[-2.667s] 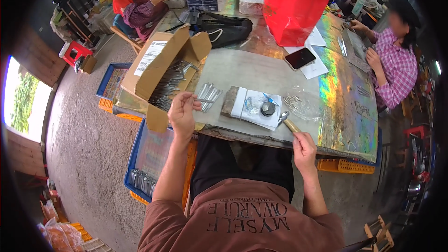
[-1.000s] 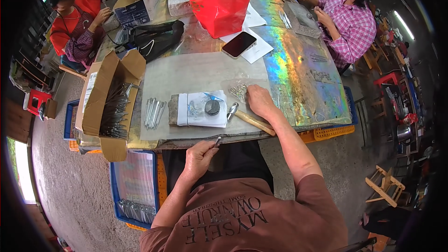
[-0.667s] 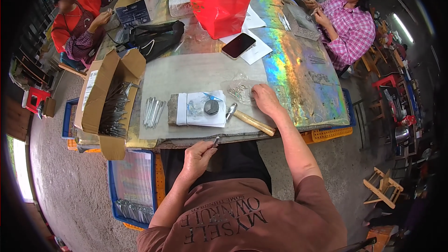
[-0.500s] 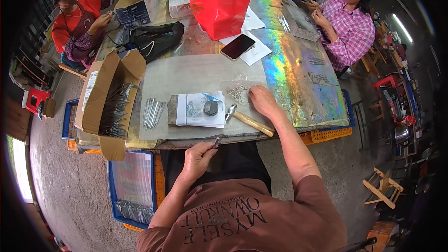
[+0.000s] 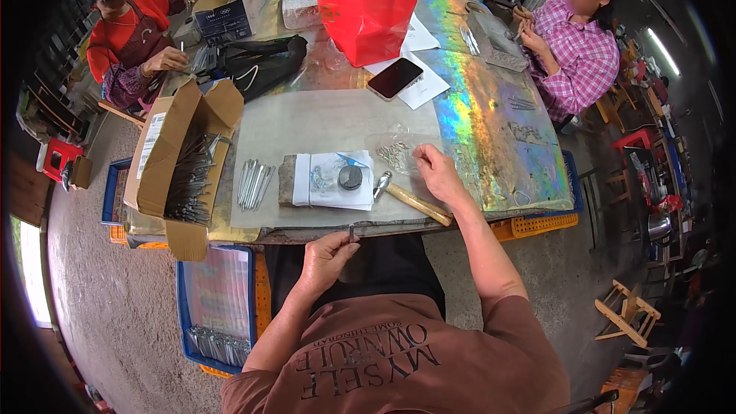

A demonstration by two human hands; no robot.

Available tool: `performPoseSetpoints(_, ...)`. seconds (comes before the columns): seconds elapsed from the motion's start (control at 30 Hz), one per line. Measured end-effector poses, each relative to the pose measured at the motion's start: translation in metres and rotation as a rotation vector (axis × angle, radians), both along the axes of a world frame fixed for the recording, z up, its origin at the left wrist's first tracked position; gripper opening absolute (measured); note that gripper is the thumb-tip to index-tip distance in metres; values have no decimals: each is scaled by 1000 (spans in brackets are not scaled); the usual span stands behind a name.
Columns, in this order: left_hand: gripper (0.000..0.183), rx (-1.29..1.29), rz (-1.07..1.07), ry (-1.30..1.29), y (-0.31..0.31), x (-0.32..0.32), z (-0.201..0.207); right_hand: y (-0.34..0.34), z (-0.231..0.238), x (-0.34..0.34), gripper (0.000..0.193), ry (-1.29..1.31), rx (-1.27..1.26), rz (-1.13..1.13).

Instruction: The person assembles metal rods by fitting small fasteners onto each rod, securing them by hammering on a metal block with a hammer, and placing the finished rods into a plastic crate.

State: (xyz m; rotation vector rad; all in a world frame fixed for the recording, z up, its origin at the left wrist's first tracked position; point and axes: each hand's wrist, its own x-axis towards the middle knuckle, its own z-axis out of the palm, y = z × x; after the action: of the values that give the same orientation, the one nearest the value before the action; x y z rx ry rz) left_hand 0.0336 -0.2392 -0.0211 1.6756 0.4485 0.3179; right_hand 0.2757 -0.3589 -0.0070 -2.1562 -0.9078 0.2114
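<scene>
Your left hand (image 5: 326, 254) is hanging at the near edge of the desk (image 5: 322, 119), fingers (image 5: 343, 239) pinching a small metal pin (image 5: 351, 231) upright, thumb and forefinger closed tight on it; it looks like you are keeping it ready at the edge, close to the work block. Your right hand (image 5: 437, 175) is resting out at two o'clock from that, fingers curling down onto a clear plastic bag of small metal parts (image 5: 395, 153); whether they are actually gripping a piece, I cannot tell from here.

Moving outward: at nine o'clock of your right hand, a small hammer (image 5: 410, 198) is lying flat with its wooden handle pointing toward you, easy to snatch up. Just beside its head, a white sheet (image 5: 333, 180) is covering a stone block (image 5: 287, 179), with a dark round disc (image 5: 350, 177) sitting on top, probably serving as a striking pad. Further toward nine o'clock, a bundle of long metal pins (image 5: 253, 182) is lying loose, and beyond that an open cardboard box (image 5: 180, 165) is tipped toward you, full of more.

Up at twelve o'clock, a phone (image 5: 395, 78) is lying on paper before a red bag (image 5: 368, 1). Two other people are working at the far corners.
</scene>
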Motion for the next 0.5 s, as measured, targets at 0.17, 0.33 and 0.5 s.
performPoseSetpoints(0.17,12,-203,-36,29,1,3,1,-12,5,-28,10,553,235,83)
performPoseSetpoints(0.33,13,-361,-60,21,-1,12,11,-13,12,-73,9,928,441,127)
performPoseSetpoints(0.5,13,-421,-52,-59,-5,18,12,-7,7,-108,12,1000,504,193)
